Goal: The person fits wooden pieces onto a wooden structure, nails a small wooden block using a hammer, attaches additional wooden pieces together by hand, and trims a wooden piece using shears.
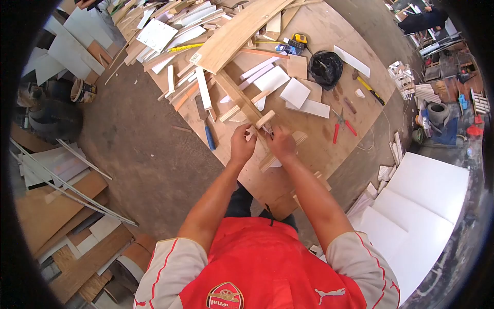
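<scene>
My left hand (243,144) is closed at the near end of a long wooden strip (236,94), its fingertips pinching a small pale piece (250,133). Just right of it, my right hand (280,141) has its fingers curled round something small and dark that I cannot make out. Between and just above the hands, a short wooden block (265,119) lies across the strip. A wide wooden board (239,36) rests over the strip's far end. Below my right hand lies a grooved wood piece (283,151).
On the wooden table (247,177) are a blue-handled saw (210,137), red pliers (343,125), a hammer (369,87), a black bag (325,68), a tape measure (299,38) and piled wood strips (180,26). White panels (417,206) stand at the right.
</scene>
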Demonstrator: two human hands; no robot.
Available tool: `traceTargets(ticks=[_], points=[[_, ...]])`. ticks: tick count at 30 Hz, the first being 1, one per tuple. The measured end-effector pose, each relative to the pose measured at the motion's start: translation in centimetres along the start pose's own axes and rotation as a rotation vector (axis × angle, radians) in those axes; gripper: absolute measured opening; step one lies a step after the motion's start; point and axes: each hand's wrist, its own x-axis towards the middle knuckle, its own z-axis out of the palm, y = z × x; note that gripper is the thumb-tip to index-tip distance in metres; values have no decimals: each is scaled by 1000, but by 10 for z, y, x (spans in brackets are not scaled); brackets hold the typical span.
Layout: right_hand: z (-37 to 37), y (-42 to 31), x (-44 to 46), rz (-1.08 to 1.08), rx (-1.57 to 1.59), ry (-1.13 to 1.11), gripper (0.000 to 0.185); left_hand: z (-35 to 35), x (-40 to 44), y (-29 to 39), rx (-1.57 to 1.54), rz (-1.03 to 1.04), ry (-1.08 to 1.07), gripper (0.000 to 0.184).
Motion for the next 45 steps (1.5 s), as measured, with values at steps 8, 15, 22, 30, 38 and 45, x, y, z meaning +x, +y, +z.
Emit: traceTargets(ticks=[8, 15, 22, 30, 38, 45], points=[[6, -5, 0, 34, -12, -44, 29, -4, 28, -10, 215, 211, -191, 41], [10, -3, -2, -21, -7, 10, 29, -3, 33, 0, 340, 283, -180, 29], [2, -8, 0, -7, 52, 49, 29, 2, 33, -7, 275, 330, -147, 25], [-1, -12, 2, 88, 50, -21, 30, 0, 39, -2, 276, 344, -170, 24], [-4, -12, 1, 96, 74, -52, 28, -4, 30, 26, 129, 221, -251, 39], [-18, -11, -2, -31, 380, 197, 33, 3, 17, 11, -634, -245, -60, 36]])
